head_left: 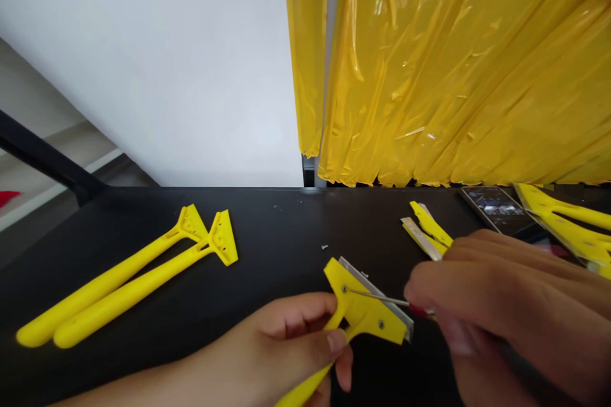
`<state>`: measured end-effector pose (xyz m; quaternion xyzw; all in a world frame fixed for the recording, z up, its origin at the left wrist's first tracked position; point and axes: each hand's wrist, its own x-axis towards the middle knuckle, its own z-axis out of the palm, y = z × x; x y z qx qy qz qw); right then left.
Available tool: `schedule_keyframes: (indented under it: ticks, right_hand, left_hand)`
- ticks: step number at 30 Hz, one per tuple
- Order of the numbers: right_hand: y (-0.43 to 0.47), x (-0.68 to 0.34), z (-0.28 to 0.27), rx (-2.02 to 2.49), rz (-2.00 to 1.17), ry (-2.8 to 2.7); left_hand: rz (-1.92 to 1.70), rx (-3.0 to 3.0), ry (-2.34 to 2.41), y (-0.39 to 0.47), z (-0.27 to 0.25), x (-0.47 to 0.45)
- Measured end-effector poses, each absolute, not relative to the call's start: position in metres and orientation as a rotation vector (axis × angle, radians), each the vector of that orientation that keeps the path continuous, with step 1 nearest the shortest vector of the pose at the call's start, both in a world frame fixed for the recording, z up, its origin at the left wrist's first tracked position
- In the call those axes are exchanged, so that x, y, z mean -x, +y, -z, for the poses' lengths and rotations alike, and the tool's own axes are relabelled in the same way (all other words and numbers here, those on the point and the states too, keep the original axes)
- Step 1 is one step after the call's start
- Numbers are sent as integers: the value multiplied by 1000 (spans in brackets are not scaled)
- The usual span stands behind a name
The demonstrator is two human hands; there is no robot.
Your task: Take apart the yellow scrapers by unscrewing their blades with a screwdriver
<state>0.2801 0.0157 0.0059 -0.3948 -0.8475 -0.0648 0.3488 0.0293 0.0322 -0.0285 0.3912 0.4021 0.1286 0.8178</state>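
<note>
My left hand (300,337) is closed around the neck of a yellow scraper (360,305), whose wide head carries a metal blade (405,321) along its far edge. Two screws sit in the scraper's head. My right hand (506,311) grips a screwdriver (382,297) with a thin shaft and a red part near the fingers; most of its handle is hidden. The screwdriver's tip meets the screw (344,290) on the left of the head. A small loose screw (324,247) lies on the black table just beyond the scraper.
Two yellow scraper handles (143,273) lie side by side at left. Yellow pieces with metal strips (424,229) lie beyond my right hand. A phone (494,206) and more yellow scrapers (573,222) are at the right. Yellow plastic sheeting (453,63) and a white panel (191,63) stand behind the table (286,229).
</note>
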Motion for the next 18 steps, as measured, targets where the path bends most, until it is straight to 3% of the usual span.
schedule_keyframes:
  ticks: [4, 9, 18]
  right_hand:
    - [11, -274, -15, 1082, 192, -2178]
    - [4, -270, -30, 1154, 7, -2310]
    - [10, -272, -26, 1130, 94, -2291]
  left_hand:
    - [-291, -832, 862, 33, 29, -30]
    - [-282, -851, 867, 32, 27, -30]
    - [-278, -844, 836, 29, 27, -28]
